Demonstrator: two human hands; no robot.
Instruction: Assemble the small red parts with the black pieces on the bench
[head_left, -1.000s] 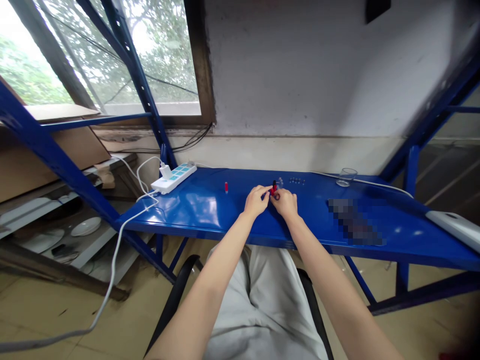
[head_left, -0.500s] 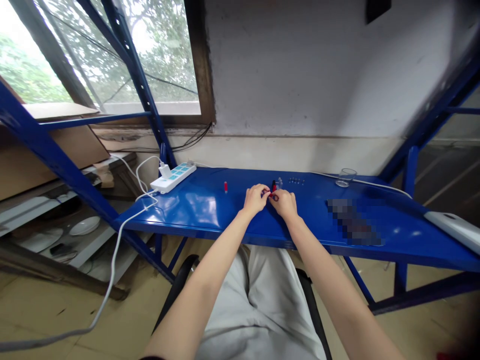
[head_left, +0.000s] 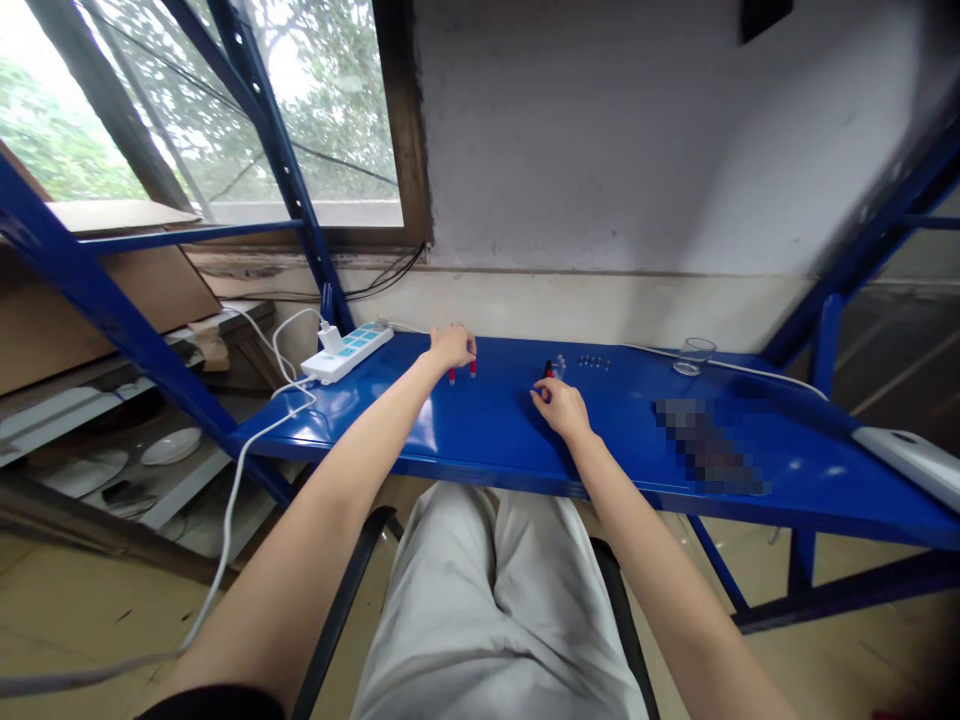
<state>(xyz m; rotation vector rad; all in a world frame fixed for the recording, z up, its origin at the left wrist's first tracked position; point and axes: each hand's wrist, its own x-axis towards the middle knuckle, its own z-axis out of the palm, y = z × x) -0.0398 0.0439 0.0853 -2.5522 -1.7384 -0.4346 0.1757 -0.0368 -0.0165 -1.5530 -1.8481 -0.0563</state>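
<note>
My left hand (head_left: 453, 347) is over the left part of the blue table (head_left: 495, 430), its fingers closed on a small red piece (head_left: 473, 367) that stands upright at the tabletop. Just left of that piece stands a similar red piece (head_left: 452, 377), partly under the hand. My right hand (head_left: 558, 402) rests near the table's middle, thumb and fingertips curled towards each other; whether a tiny thing is between them is too small to tell. Right behind it are a black and red item (head_left: 549, 369) and some small clear pieces (head_left: 559, 367).
Several tiny pieces (head_left: 594, 362) lie in rows at the back. A clear glass (head_left: 693, 356) and a blurred dark object (head_left: 709, 445) are on the right. A white power strip (head_left: 349, 353) with cables sits at the left, beside a blue frame post.
My left hand has moved from the middle to the left, and a second red piece now shows under its fingers. The right hand has stayed near the middle, apart from the left.
</note>
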